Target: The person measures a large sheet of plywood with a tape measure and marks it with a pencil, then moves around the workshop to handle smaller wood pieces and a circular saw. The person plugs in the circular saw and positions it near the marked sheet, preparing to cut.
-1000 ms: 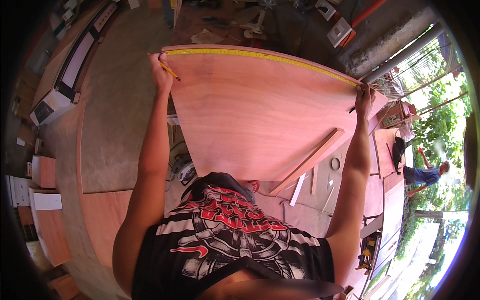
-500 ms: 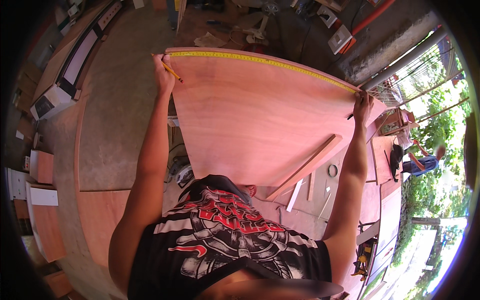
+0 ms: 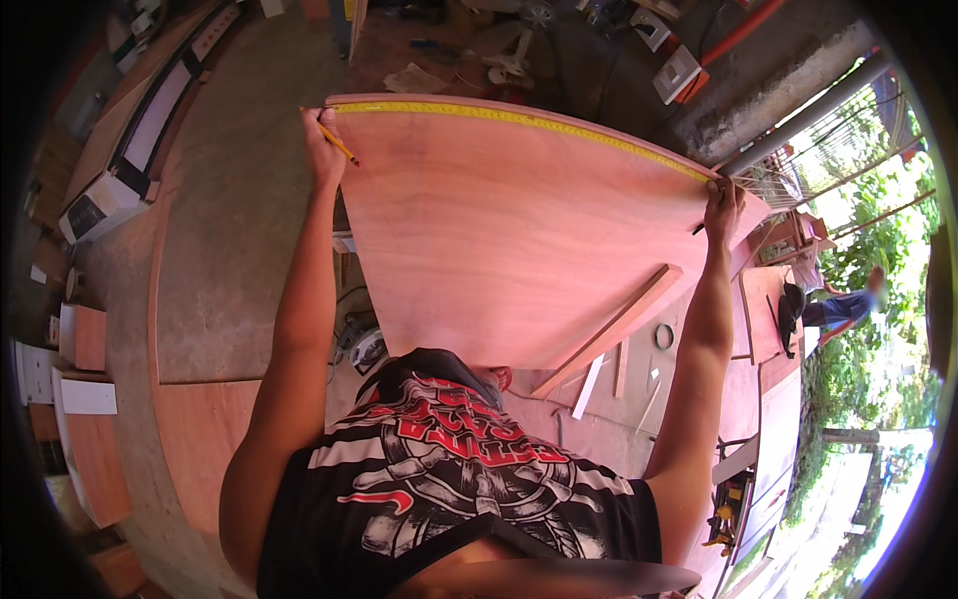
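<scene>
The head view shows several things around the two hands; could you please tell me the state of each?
Wooden panel, broad face up.
Yellow tape measure, extended along the panel's far edge.
Left hand, closed, at the tape's left end.
Pencil, held slantwise in the left hand.
Right hand, closed at the tape's right end.
Wooden strip, lying slantwise.

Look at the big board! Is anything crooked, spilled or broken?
One wooden strip looks a bit askew: it slants at the near right of the board, out of line with the yellow tape measure. I see no spill or break.
</scene>
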